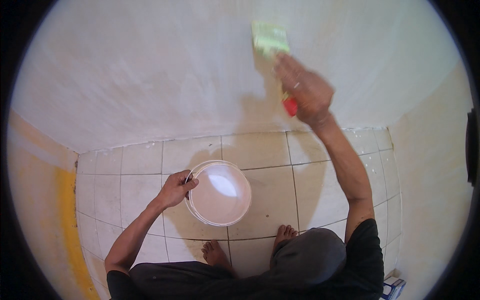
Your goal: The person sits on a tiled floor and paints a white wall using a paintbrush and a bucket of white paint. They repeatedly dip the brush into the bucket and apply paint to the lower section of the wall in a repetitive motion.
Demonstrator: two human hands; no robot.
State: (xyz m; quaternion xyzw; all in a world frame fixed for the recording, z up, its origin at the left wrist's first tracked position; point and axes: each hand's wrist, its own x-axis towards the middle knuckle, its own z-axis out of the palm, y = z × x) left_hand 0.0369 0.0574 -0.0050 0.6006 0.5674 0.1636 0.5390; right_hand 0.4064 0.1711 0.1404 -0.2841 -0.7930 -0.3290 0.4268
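Observation:
My left hand (179, 189) grips the left rim of a round white bucket (249, 197), its thumb over the edge and the other fingers partly hidden outside. Pale pinkish-white paint (215, 202) lies in the bucket, with a bright reflection on its surface. Up at the wall in front, my right hand (306, 90) is closed around the handle of a flat paintbrush (270, 37). The brush head looks pale green-white, and a red handle end shows below my palm. Bristles and fingers are smeared by motion. The brush appears to be against the wall (165, 75).
Beige floor tiles (260, 200) with white specks meet the wall. A side wall with a yellow strip (67, 210) stands at left, another wall (430, 175) at right. My bare feet (217, 255) are below the bucket. A small blue-and-white box (393, 287) sits at lower right.

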